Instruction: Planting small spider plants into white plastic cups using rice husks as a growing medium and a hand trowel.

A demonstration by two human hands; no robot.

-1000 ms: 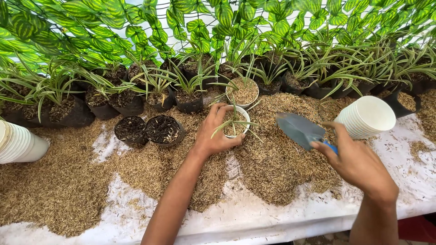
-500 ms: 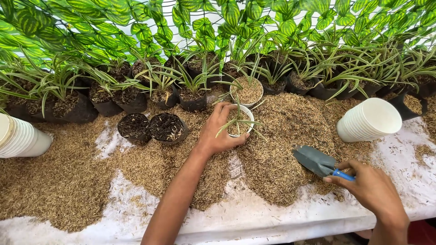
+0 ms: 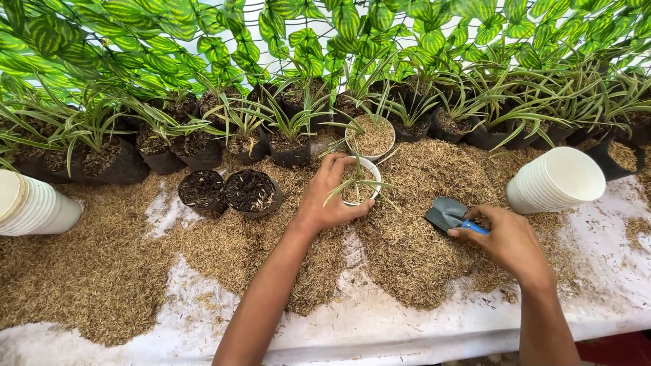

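The left hand (image 3: 330,202) wraps its fingers around a white cup (image 3: 358,181) holding a seedling in husk. The right hand (image 3: 505,238) pinches a small trowel (image 3: 449,215) resting on the husk pile (image 3: 413,224). Two black pots (image 3: 230,192) of soil sit to the left.

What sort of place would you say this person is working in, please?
Probably a plant nursery's potting bench. Rows of potted seedlings in black bags line the back, loose husks cover the white table, and stacked white cups wait at the sides. The right hand holds a small trowel.

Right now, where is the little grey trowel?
The trowel is right of centre in the head view, held by the right hand, its blade on the husk pile between the small white pot and stacked cups.
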